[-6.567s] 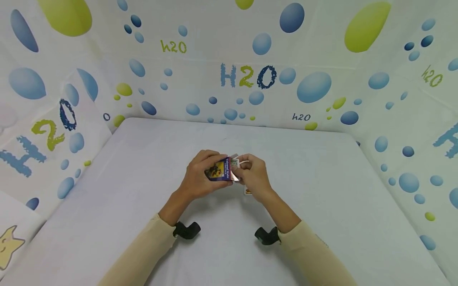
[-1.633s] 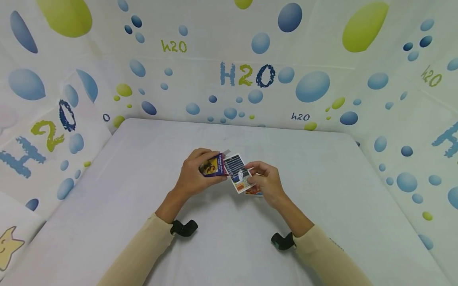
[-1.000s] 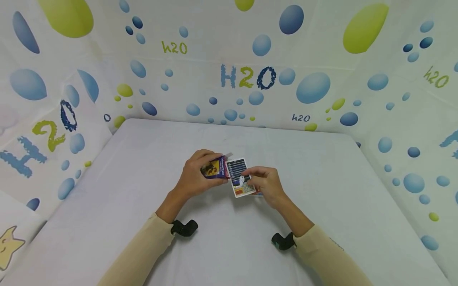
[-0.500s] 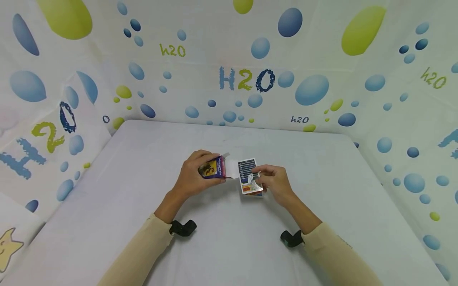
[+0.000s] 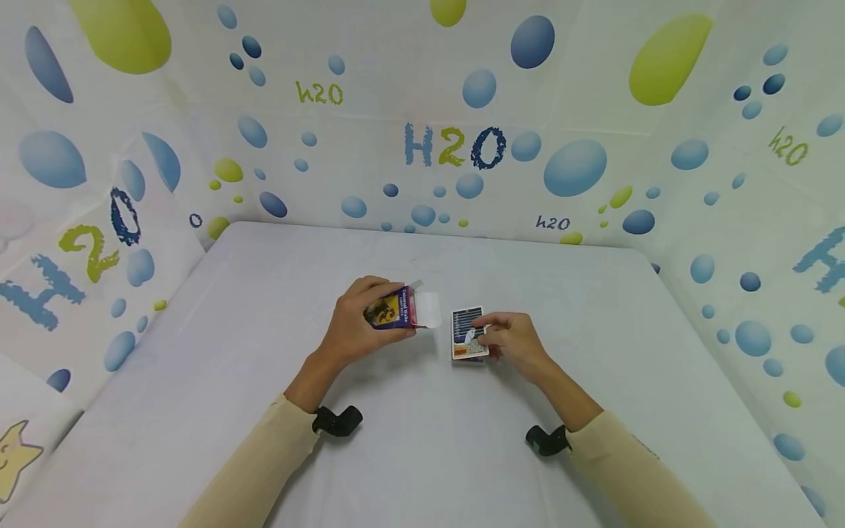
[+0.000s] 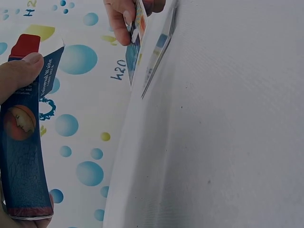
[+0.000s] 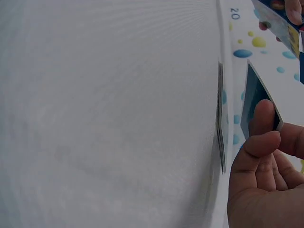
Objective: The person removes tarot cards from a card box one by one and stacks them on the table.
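My left hand (image 5: 350,323) grips a dark blue tarot card box (image 5: 389,311) with a yellow picture, held above the table. The box's open end points right, its white flap (image 5: 428,310) folded out. My right hand (image 5: 519,345) pinches a tarot card (image 5: 465,331), picture side up, between thumb and fingers. Below that card lies a small stack of cards (image 7: 220,114) on the table; the right wrist view shows a gap between them. In the head view the held card hides most of the stack. Whether cards remain inside the box cannot be seen.
A white cloth covers the table (image 5: 422,455). Behind it hangs a white curtain (image 5: 370,44) printed with blue and green drops and lettering. Each wrist wears a black camera mount (image 5: 339,421).
The right hand, at the box's mouth earlier, has drawn the card away to the right and lowered it over the stack. The white flap has come into view. The left hand barely moved.
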The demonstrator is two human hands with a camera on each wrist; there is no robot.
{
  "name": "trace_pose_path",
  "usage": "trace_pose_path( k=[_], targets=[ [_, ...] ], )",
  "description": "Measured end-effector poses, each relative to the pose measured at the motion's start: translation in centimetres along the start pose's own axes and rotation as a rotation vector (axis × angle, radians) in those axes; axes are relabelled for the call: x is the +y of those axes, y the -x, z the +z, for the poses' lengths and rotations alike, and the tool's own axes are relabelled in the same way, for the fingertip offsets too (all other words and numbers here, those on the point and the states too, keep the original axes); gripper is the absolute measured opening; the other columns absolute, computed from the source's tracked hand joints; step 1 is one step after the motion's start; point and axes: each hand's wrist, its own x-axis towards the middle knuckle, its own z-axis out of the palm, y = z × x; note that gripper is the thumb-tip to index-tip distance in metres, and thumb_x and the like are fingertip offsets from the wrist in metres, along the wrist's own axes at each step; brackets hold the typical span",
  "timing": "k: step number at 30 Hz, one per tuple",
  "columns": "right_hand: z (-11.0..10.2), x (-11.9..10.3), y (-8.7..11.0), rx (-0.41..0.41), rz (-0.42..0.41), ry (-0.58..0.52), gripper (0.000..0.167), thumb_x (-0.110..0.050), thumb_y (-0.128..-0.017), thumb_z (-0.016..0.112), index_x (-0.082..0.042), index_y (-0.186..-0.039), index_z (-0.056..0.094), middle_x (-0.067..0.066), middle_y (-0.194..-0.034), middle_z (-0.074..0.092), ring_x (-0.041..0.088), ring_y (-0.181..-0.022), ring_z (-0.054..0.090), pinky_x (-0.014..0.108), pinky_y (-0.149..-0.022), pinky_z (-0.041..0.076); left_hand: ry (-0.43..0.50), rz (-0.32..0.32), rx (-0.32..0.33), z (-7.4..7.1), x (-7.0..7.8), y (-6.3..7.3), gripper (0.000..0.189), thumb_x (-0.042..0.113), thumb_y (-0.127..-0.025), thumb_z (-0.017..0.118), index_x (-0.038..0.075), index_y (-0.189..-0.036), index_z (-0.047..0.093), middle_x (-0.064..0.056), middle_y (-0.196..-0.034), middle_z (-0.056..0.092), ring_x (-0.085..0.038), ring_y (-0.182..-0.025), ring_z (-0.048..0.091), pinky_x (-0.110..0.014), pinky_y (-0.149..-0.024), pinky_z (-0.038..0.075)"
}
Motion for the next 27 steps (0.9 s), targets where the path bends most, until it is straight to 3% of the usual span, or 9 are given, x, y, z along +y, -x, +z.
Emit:
trace_pose_path(
  k=[17, 24, 27],
  targets=[
    [0.8, 0.2, -0.5, 0.02, 0.093, 0.019, 0.028, 0.002, -0.088, 0.064, 0.003, -0.115, 0.07, 0.012, -0.082, 0.064, 0.018, -0.054, 0.062, 0.025, -0.05, 0.047, -0.002, 0.019, 0.01, 0.1, 0.0, 0.0, 0.072, 0.026, -0.066, 0.097, 0.01, -0.13, 0.068, -0.006, -0.125, 0.061, -0.023, -0.12, 0.054, -0.045, -0.098, 0.051],
    [0.9, 0.6, -0.6, -0.003, 0.14, 0.011, 0.031, 0.003, -0.089, 0.06, 0.005, -0.118, 0.068, 0.019, -0.101, 0.068, 0.016, -0.052, 0.062, 0.024, -0.049, 0.047, 0.002, 0.027, 0.013, 0.1, -0.1, -0.1, 0.071, 0.025, -0.066, 0.097, 0.01, -0.13, 0.069, -0.006, -0.125, 0.061, -0.022, -0.12, 0.054, -0.043, -0.099, 0.051],
    [1.0, 0.8, -0.8, -0.007, 0.15, 0.031, 0.033, 0.003, -0.089, 0.061, 0.005, -0.121, 0.067, 0.02, -0.097, 0.069, 0.015, -0.05, 0.061, 0.024, -0.048, 0.047, 0.003, 0.031, 0.016, 0.1, -0.2, 0.0, 0.071, 0.024, -0.066, 0.098, 0.01, -0.13, 0.069, -0.006, -0.125, 0.061, -0.023, -0.12, 0.055, -0.044, -0.099, 0.051]
  ],
)
